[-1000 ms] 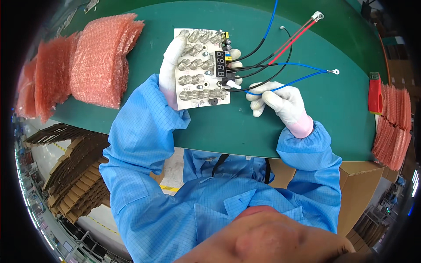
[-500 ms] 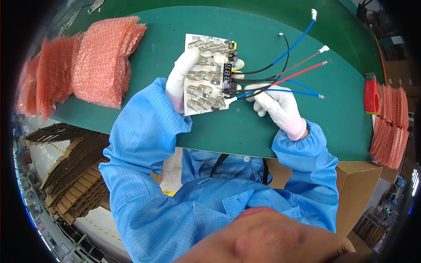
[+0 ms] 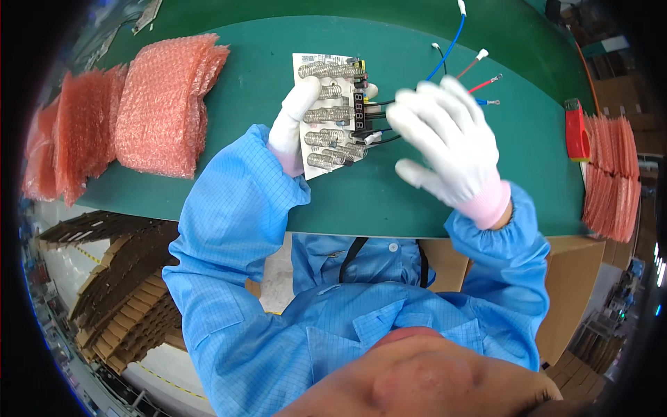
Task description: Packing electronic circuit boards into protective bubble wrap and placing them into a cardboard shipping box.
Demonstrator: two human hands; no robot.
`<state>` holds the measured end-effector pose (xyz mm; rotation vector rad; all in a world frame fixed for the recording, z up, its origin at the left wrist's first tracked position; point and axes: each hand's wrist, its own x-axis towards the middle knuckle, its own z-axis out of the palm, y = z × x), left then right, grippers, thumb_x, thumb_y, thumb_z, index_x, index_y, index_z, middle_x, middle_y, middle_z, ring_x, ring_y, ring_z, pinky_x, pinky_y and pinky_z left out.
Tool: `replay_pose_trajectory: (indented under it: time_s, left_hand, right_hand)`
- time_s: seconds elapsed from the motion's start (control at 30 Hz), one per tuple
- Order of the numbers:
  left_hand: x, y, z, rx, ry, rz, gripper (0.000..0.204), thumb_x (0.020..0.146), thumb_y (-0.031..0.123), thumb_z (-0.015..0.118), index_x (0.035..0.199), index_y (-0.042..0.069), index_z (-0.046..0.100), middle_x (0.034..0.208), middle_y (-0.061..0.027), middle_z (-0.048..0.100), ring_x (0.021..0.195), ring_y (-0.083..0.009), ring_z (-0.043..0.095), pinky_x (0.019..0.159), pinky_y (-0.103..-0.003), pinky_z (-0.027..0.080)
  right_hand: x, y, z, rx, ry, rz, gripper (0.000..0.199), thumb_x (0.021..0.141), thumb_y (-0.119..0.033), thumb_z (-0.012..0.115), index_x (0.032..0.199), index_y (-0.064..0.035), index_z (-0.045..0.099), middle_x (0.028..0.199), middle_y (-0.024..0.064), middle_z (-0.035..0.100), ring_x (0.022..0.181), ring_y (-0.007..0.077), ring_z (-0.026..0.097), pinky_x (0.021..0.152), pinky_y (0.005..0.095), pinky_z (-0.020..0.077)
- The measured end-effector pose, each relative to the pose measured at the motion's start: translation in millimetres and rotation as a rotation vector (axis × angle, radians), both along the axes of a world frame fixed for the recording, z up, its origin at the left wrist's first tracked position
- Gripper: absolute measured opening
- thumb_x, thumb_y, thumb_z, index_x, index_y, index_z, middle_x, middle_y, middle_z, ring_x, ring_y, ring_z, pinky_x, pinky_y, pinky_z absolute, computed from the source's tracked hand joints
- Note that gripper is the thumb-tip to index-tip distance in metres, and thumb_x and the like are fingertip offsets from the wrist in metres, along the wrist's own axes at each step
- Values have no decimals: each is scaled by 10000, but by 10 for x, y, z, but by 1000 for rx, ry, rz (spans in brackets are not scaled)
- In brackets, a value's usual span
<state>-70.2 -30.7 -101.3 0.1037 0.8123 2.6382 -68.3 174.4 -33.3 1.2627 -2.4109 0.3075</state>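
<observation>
My gloved left hand (image 3: 294,115) grips a white circuit board (image 3: 311,156) by its left side, thumb on the face and fingers behind it. Rows of metal coil springs (image 3: 328,115) stand out from the board, and a small black digit display (image 3: 359,111) sits along its right edge. From that edge several wires fan out to the right, among them a blue wire (image 3: 451,48) and a red wire (image 3: 484,85) with terminals at their ends. Over these wires hovers my gloved right hand (image 3: 448,142), fingers stretched out and holding nothing; it hides their middle part.
Stacks of pink bubble-wrap bags (image 3: 163,104) lie on the green table (image 3: 257,201) at left. A red tool (image 3: 576,131) lies beside more pink bags (image 3: 611,174) at the right edge. Brown cardboard pieces (image 3: 132,299) are piled below left; a cardboard box (image 3: 573,299) stands below right.
My right hand has let go of the wires, opened and risen over them. The board has tilted slightly in my left hand, and the wire ends have shifted left.
</observation>
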Motion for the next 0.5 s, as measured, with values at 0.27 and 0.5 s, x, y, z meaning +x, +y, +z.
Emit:
replay_pose_trajectory:
  time_s: [0.27,0.5]
  left_hand:
    - [-30,-37,-93,80,176,-233,678,868,485,480,1326,12,318,1267,-199,456,1086,-292,521,894,-444,474]
    - [121,100,110,-710,629,-243,840,623,188,738,1354,61,343,1314,-148,391,1188,-267,422,988,-336,352]
  right_hand:
    - [-128,79,-160,523,-146,-333,229,681,-185,659,807,-96,491,669,43,576,708,235,603,612,346,483]
    - [18,426,-259,43,-1073,42,685,732,-363,667,1232,41,430,801,145,597,557,165,548,496,312,432]
